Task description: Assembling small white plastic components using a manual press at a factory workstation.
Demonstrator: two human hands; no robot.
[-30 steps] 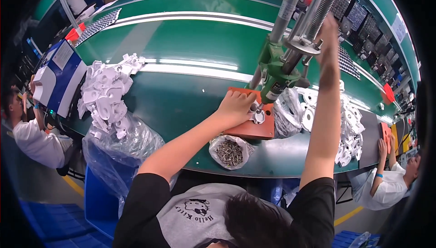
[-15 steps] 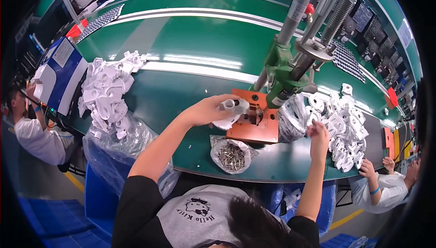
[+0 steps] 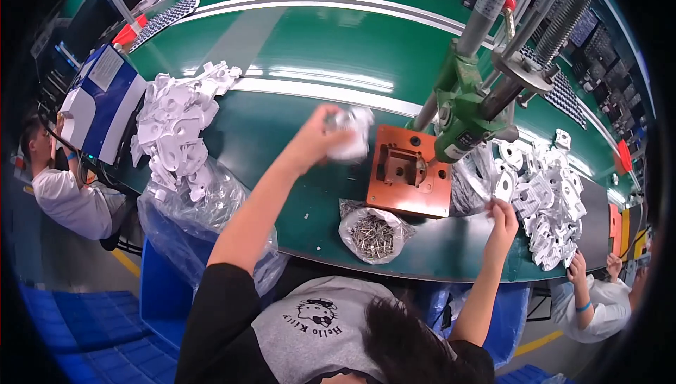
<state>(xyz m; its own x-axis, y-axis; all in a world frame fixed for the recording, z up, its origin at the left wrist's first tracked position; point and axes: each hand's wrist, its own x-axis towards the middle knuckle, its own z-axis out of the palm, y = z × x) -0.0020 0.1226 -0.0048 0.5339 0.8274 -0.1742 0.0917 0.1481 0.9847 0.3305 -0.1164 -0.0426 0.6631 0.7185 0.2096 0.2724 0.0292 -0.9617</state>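
A white plastic part [image 3: 354, 133], smeared by motion, is in my left hand [image 3: 315, 139]. That hand hangs over the green table, left of the orange fixture block [image 3: 410, 199]. The block's recess shows no white part in it. Above its right side stands a green lever press [image 3: 461, 113] with a steel ram. My right hand [image 3: 503, 218] is right of the block, at the near edge of a pile of white plastic parts [image 3: 546, 208] and a clear plastic bag [image 3: 473, 180]. Its fingertips are pinched together, and what they hold is too small to make out.
An open bag of metal screws or pins [image 3: 372, 235] sits before the block. Another heap of white parts [image 3: 176, 120] lies left, beside a blue-and-white machine [image 3: 105, 102]. A green conveyor [image 3: 317, 39] runs behind. Co-workers sit at both sides [image 3: 77, 194].
My left hand has drawn back from the orange block with the white part, to the left and away from me. My right hand's fingers have extended towards the bag. The view has shifted slightly.
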